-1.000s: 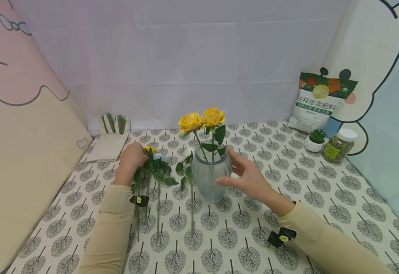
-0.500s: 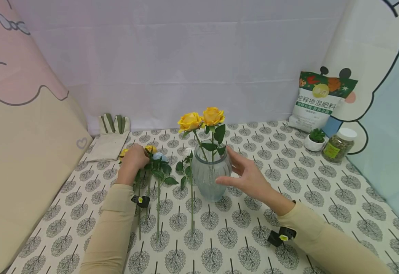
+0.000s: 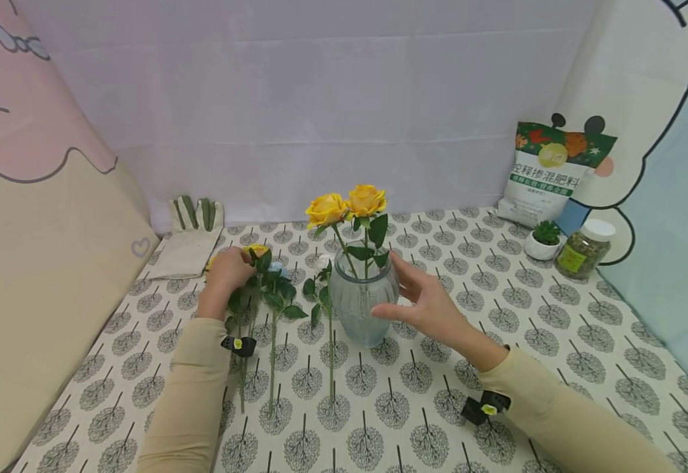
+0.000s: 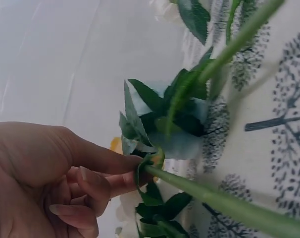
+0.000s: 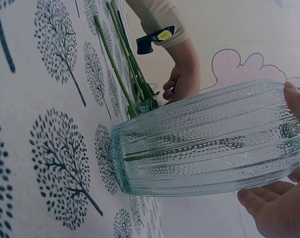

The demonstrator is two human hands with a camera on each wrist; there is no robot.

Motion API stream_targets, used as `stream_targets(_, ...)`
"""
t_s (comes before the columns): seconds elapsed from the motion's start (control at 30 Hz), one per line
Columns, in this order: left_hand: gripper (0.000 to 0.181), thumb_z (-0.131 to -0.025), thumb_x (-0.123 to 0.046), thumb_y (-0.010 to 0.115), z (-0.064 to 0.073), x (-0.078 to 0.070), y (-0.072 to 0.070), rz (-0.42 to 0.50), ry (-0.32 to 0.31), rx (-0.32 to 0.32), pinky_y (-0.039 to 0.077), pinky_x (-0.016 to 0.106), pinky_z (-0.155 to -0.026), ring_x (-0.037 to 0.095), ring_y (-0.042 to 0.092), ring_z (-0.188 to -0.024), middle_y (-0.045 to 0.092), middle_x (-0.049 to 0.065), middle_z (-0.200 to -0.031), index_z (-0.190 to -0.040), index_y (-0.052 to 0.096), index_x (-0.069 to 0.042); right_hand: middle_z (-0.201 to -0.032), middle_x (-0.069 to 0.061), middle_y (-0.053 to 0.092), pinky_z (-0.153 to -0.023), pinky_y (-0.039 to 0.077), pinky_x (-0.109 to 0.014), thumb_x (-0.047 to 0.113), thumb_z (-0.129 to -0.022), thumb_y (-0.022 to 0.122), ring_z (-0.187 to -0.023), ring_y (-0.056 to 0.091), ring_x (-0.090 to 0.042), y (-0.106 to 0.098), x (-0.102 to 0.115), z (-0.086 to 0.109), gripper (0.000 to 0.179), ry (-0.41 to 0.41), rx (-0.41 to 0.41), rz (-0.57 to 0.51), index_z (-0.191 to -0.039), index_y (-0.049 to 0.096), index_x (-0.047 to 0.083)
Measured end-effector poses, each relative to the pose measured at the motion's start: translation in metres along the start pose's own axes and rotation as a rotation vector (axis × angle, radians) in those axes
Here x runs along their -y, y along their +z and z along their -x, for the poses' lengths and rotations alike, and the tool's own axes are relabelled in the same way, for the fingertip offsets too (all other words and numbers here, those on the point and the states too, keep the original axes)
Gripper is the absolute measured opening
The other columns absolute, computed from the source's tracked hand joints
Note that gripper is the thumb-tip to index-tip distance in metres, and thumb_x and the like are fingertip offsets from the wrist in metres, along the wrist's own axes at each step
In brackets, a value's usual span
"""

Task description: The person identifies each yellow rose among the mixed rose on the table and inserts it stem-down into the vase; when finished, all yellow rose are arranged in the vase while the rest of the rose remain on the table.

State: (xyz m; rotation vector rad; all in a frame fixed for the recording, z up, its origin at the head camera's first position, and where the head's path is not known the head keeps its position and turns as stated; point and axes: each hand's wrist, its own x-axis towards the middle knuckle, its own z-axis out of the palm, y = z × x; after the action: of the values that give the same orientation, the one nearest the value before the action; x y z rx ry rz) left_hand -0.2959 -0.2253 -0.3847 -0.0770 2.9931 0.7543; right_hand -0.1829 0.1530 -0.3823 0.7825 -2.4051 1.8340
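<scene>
My left hand pinches the stem of a yellow rose between thumb and fingertips, just below the bloom. In the left wrist view this green stem runs out from the fingertips, and the hand mostly hides the petals. Close by lie a pale blue flower and a white flower, both with long stems. My right hand holds the ribbed glass vase from the right, thumb in front and fingers behind near the rim. Two yellow roses stand in the upright vase.
Garden gloves lie at the back left. At the back right stand a fertilizer bag, a small potted succulent and a lidded jar. A tree-print cloth covers the table.
My left hand has raised the yellow rose slightly, its bloom and leaves shifting up and its stem swinging left. My right hand and the vase stay in place.
</scene>
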Motion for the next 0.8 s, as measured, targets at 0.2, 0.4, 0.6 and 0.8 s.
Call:
stream_targets(0.2, 0.036, -0.097, -0.018, 0.065, 0.005, -0.004, -0.012, 0.166, -0.016, -0.022, 0.054, 0.052, -0.084, 0.042, 0.061, -0.105, 0.059, 0.03, -0.125, -0.12, 0.064, 0.01, -0.162, -0.015, 0.021, -0.11, 0.036, -0.031, 0.024, -0.08, 0.086, -0.143, 0.035, -0.032, 0.0, 0.0, 0.0, 0.103, -0.005, 0.002, -0.008, -0.157, 0.022, 0.0)
stream_targets(0.4, 0.047, -0.099, -0.027, 0.064, 0.006, 0.0, -0.021, 0.342, -0.044, -0.004, 0.053, 0.045, -0.075, 0.036, 0.059, -0.097, 0.058, 0.025, -0.125, -0.131, 0.06, 0.006, -0.162, -0.016, 0.021, -0.11, 0.036, -0.031, 0.022, -0.08, 0.087, -0.143, 0.035, -0.032, 0.0, 0.0, 0.0, 0.104, -0.005, 0.004, -0.013, -0.156, 0.021, -0.001)
stream_targets(0.6, 0.054, -0.099, -0.036, 0.064, 0.008, 0.001, -0.03, 0.494, -0.035, 0.005, 0.045, 0.042, -0.074, 0.026, 0.051, -0.089, 0.055, 0.019, -0.129, -0.14, 0.057, -0.001, -0.162, -0.016, 0.021, -0.11, 0.036, -0.032, 0.023, -0.079, 0.087, -0.143, 0.035, -0.033, 0.0, 0.002, 0.0, 0.104, -0.002, 0.005, -0.006, -0.157, 0.021, -0.001)
stream_targets(0.8, 0.052, -0.099, -0.037, 0.063, 0.013, -0.002, -0.038, 0.686, 0.015, 0.006, 0.047, 0.036, -0.085, 0.028, 0.046, -0.118, 0.04, 0.012, -0.152, -0.137, 0.058, -0.001, -0.162, -0.015, 0.022, -0.11, 0.036, -0.032, 0.023, -0.08, 0.087, -0.143, 0.036, -0.032, 0.0, 0.002, -0.001, 0.104, 0.005, 0.003, -0.003, -0.157, 0.021, 0.0)
